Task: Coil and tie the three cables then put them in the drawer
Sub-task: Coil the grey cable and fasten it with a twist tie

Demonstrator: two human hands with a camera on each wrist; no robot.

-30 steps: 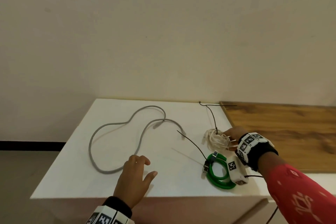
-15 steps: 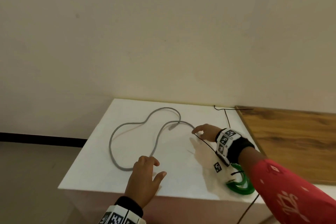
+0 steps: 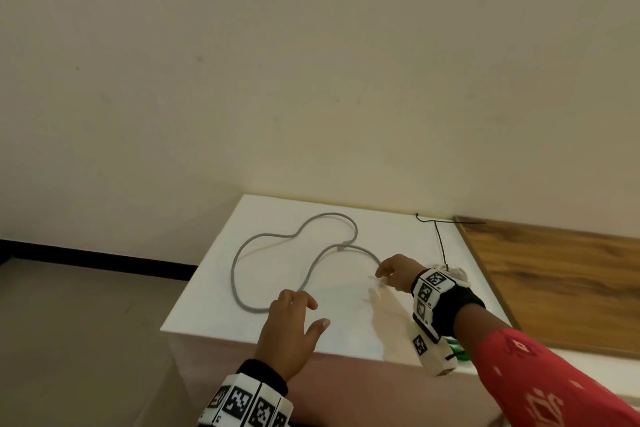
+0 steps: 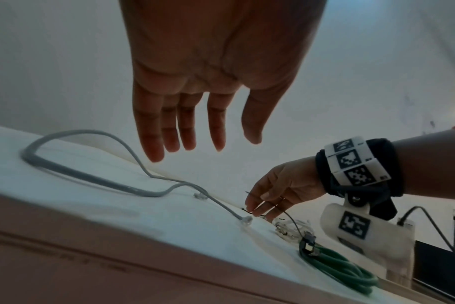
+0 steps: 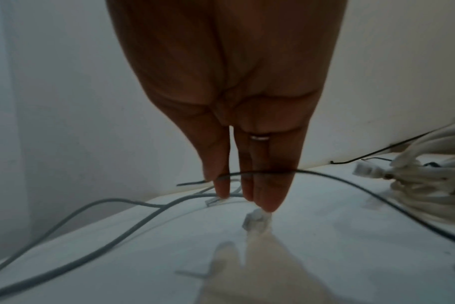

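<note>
A loose grey cable (image 3: 277, 236) lies in wide loops on the white cabinet top (image 3: 433, 315). My right hand (image 3: 381, 276) is at its near plug (image 4: 246, 220) and pinches a thin black tie wire (image 4: 288, 216); the wire crosses the fingers (image 5: 262, 185) in the right wrist view. My left hand (image 3: 304, 308) hovers open over the cable's front loop, holding nothing. A coiled white cable (image 5: 429, 185) lies behind my right wrist. Near the front edge sits a coiled green cable (image 4: 338, 265), mostly hidden by my right arm in the head view.
Another black tie wire (image 3: 440, 236) lies at the back of the top. A wooden surface (image 3: 554, 270) adjoins on the right. The wall (image 3: 311, 80) stands right behind, and the floor (image 3: 86, 322) drops away on the left.
My right hand left the white coil and swept left to the grey cable's end, taking a black tie wire with it. The left hand has stayed in place, open.
</note>
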